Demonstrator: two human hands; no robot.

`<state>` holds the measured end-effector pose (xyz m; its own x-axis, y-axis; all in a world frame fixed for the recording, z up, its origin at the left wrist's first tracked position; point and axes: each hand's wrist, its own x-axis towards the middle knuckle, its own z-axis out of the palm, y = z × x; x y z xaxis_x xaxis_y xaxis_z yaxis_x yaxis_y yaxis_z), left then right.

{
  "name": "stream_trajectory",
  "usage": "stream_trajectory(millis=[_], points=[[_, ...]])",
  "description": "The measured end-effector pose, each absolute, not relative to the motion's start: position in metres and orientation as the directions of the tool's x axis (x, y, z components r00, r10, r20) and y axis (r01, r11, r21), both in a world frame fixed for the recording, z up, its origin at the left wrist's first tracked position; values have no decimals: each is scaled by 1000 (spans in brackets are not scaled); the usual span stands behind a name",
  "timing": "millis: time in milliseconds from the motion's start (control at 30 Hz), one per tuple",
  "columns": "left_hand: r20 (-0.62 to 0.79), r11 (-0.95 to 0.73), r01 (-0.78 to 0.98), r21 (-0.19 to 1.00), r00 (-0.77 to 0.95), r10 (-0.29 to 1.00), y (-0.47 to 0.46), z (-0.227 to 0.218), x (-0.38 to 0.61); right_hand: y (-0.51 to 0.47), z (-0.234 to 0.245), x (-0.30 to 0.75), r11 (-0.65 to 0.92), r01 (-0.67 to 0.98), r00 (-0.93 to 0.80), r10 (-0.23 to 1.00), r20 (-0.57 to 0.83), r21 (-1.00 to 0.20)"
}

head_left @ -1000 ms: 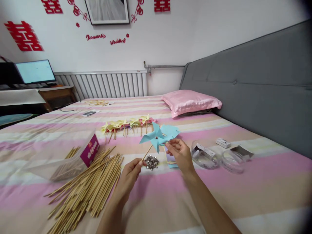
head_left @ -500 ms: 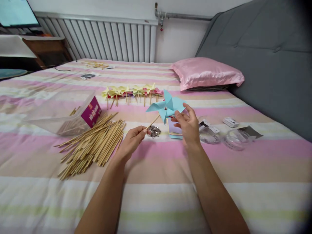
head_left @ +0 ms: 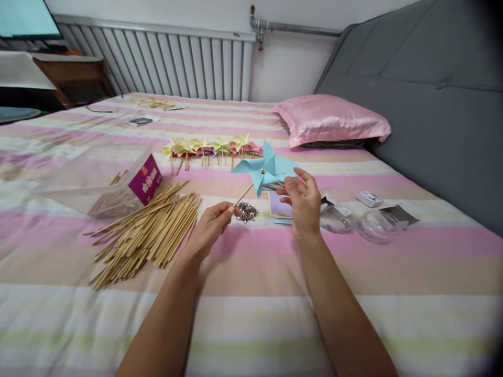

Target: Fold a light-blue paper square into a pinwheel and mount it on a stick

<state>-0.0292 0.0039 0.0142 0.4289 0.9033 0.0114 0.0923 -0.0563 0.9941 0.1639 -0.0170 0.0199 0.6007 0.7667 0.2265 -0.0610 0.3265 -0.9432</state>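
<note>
My left hand (head_left: 214,228) is closed on the thin wooden stick of a light-blue paper pinwheel (head_left: 268,166). A small shiny pin shows at the centre of the folded blades. My right hand (head_left: 302,199) is beside the right blade, its fingers curved and spread apart; whether a fingertip touches the paper I cannot tell. Below the pinwheel lies a stack of coloured paper (head_left: 280,205), partly hidden by the pinwheel and my right hand. A heap of small metal pins (head_left: 247,211) is just right of my left fingertips.
Many loose sticks (head_left: 157,230) lie left, against a clear plastic box (head_left: 78,180) with more sticks. Yellow and pink pinwheels (head_left: 212,146) form a row behind. Clear round containers (head_left: 377,228) lie right. A pink pillow (head_left: 334,119) is near the grey headboard (head_left: 424,99).
The pinwheel's blades have turned slightly and it sits a little further left. My left hand keeps its hold on the stick; my right hand stays beside the blades.
</note>
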Motion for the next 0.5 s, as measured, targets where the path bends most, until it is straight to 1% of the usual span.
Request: stream_trajectory(millis=[67,100,200,267,300,367,500], points=[[11,-36,52,998,424,906,3,14,-27,-17,20,162,305,-109,580,792,188,-946],[13,-29,32,999,428,903,3,14,-26,-17,20,160,282,-127,541,823,172,-951],[30,-24,-19,1000,471,882,0,13,-22,-18,18,152,193,-180,316,940,129,-965],[42,-23,-46,999,499,866,-2,11,-19,-20,16,145,134,-212,162,982,101,-968],[48,-20,-59,998,511,858,-4,11,-17,-21,14,141,119,-221,117,989,94,-968],[53,-11,-83,996,530,846,-6,9,-12,-23,12,134,114,-223,78,992,98,-968],[83,-42,-87,995,534,841,-8,2,-2,-24,10,125,131,-193,85,990,117,-972]])
